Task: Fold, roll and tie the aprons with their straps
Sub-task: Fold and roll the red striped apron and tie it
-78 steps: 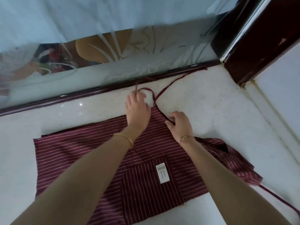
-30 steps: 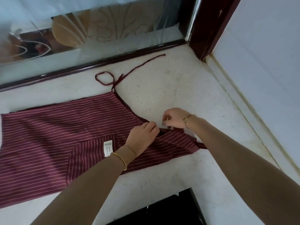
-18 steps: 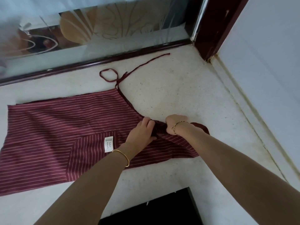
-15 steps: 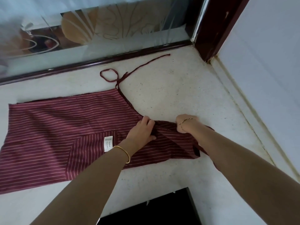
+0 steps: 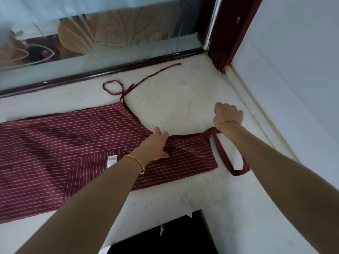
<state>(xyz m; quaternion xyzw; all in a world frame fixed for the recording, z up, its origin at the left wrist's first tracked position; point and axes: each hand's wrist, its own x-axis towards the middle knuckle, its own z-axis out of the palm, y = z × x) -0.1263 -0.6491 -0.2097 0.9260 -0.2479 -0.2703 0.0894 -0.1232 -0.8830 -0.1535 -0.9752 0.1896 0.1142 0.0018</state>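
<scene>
One flat left hand [image 5: 155,146], right [image 5: 228,114] gripping strap [image 5: 222,156]

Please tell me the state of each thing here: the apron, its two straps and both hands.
apron: spread flat on the floor, not yet rolled.
waist strap: loose on the floor, untied, with one loop.
neck strap: drawn out beside the apron, gripped at one end.
left hand: flat, pressing on the apron.
right hand: fingers curled, gripping the neck strap.
</scene>
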